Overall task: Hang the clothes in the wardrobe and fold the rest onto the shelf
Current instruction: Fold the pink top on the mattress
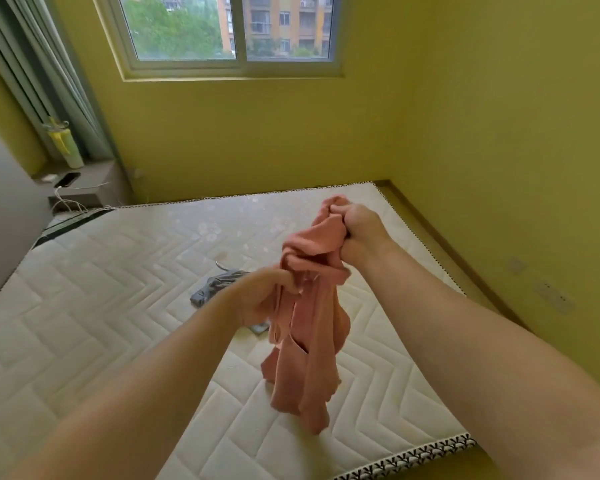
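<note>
Mid-frame, both the left hand (260, 299) and right hand (362, 230) clench a bunched pink garment (309, 341) above the mattress (101, 306), a grey garment (212, 285) lying behind.

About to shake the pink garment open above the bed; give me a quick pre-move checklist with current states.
1. Right hand gripping pink garment: ok.
2. Left hand fingers pinching a garment edge: ok.
3. Garment spread enough to hang or fold: not ok, bunched.
4. Garment hanging above the mattress: ok.
5. Grey garment on the mattress, apart from the pink one: ok.
6. Wardrobe, hanger, shelf in sight: not ok, none shows.
</note>
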The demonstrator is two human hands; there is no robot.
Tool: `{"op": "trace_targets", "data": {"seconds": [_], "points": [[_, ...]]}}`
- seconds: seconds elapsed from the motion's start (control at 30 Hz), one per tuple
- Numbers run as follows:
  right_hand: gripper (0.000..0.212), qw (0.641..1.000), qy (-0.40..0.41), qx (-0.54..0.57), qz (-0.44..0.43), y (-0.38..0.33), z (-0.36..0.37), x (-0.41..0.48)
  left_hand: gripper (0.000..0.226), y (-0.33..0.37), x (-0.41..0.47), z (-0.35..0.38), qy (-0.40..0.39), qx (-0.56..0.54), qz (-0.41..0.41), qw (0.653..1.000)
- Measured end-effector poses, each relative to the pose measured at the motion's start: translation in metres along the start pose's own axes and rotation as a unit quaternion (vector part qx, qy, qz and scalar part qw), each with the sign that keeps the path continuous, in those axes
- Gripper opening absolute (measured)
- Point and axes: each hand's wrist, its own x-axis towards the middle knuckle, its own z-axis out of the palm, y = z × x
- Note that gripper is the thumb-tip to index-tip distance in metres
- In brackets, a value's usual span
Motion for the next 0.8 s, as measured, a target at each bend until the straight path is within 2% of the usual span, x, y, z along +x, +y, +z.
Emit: {"op": "trace_targets", "data": {"seconds": [0.07,0.13,0.17,0.23,0.27,0.3,0.37,0.4,0.47,0.5,0.53,0.6,0.63,0.73,0.77,0.8], "points": [[0.035,0.999,-0.013,0.017,-0.027,-0.012,0.009,0.0,0.052,-0.028,0.001,-0.01,-0.081,-0.162,-0.013,0.983],[0.036,0.997,-0.033,0.033,-0.055,-0.024,0.017,-0.003,0.077,-0.048,0.003,-0.012,-0.069,-0.268,-0.049,0.96],[0.035,0.996,-0.043,0.051,-0.06,-0.029,0.021,-0.004,0.075,-0.055,0.005,-0.011,-0.048,-0.268,-0.068,0.96],[0.036,0.993,-0.048,0.085,-0.064,-0.036,0.028,-0.006,0.044,-0.065,0.003,-0.001,0.003,-0.168,-0.088,0.982],[0.035,0.992,-0.05,0.096,-0.063,-0.038,0.033,-0.007,0.038,-0.069,0.001,0.004,0.03,-0.085,-0.11,0.99],[0.035,0.991,-0.056,0.106,-0.061,-0.038,0.037,-0.007,0.042,-0.075,0.002,0.009,0.064,-0.015,-0.129,0.989],[0.034,0.989,-0.064,0.119,-0.054,-0.039,0.048,-0.013,0.051,-0.079,0.011,0.017,0.137,0.054,-0.121,0.982],[0.033,0.988,-0.067,0.132,-0.047,-0.041,0.053,-0.016,0.052,-0.085,0.02,0.016,0.181,0.057,-0.115,0.975],[0.028,0.98,-0.082,0.18,-0.027,-0.044,0.059,-0.023,0.061,-0.117,0.068,-0.012,0.289,-0.04,-0.102,0.951],[0.025,0.978,-0.086,0.191,-0.022,-0.046,0.06,-0.027,0.071,-0.128,0.082,-0.021,0.318,-0.066,-0.081,0.942],[0.024,0.979,-0.082,0.185,-0.02,-0.049,0.06,-0.029,0.077,-0.136,0.098,-0.026,0.335,-0.07,-0.056,0.938],[0.023,0.984,-0.071,0.16,-0.029,-0.054,0.058,-0.034,0.071,-0.11,0.08,-0.01,0.325,0.1,0.033,0.94],[0.024,0.985,-0.069,0.153,-0.036,-0.056,0.056,-0.036,0.07,-0.1,0.076,-0.007,0.325,0.196,0.052,0.924],[0.026,0.986,-0.08,0.139,-0.055,-0.063,0.052,-0.045,0.068,-0.067,0.059,0.013,0.307,0.308,0.032,0.9],[0.027,0.985,-0.086,0.138,-0.063,-0.065,0.05,-0.047,0.052,-0.057,0.054,0.018,0.307,0.308,0.038,0.9],[0.028,0.985,-0.087,0.132,-0.07,-0.066,0.048,-0.049,0.026,-0.044,0.045,0.024,0.311,0.292,0.054,0.903]]}}
